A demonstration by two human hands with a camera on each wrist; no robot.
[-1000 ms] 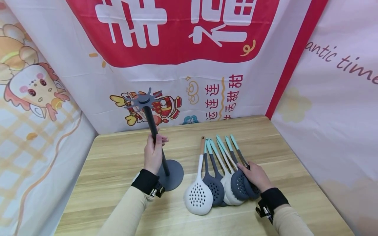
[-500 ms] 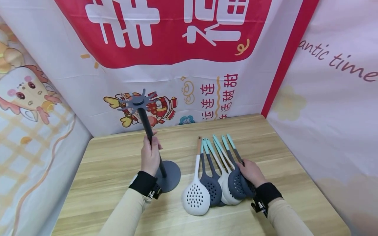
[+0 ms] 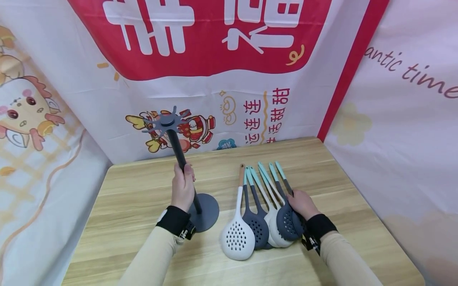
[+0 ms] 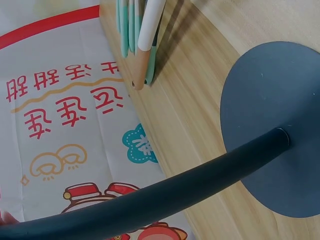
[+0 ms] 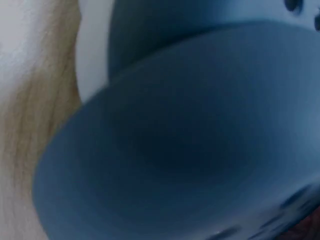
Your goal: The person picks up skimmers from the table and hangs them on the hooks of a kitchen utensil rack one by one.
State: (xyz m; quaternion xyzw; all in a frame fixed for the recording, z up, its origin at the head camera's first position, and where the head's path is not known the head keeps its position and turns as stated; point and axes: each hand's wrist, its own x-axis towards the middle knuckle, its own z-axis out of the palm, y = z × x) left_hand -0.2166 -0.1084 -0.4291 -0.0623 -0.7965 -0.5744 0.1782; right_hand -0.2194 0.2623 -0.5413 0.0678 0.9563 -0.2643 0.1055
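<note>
My left hand (image 3: 183, 188) grips the dark pole of a utensil stand (image 3: 175, 147), which has a round base (image 3: 209, 214) and a ring of hooks (image 3: 166, 121) at its top. To the right lies a fanned row of skimmers with round perforated heads. My right hand (image 3: 302, 203) holds the rightmost grey skimmer (image 3: 282, 173) near the neck, its fingertips partly hidden. That skimmer's dark head (image 5: 175, 135) fills much of the right wrist view and looks tilted. Beside it are another grey skimmer (image 3: 288, 222) and pale ones. A white skimmer (image 3: 237, 239) with a wooden-coloured handle end lies leftmost.
Everything stands on a wood-grain table (image 3: 118, 222). A printed cloth (image 3: 229, 85) hangs along the table's back edge, with further cloths at the left and right sides. The stand's base sits just left of the skimmers.
My right hand has shifted slightly left and turned, and the rightmost skimmer's head has tipped more edge-on, hidden further behind its neighbour. My left hand keeps its grip on the pole.
</note>
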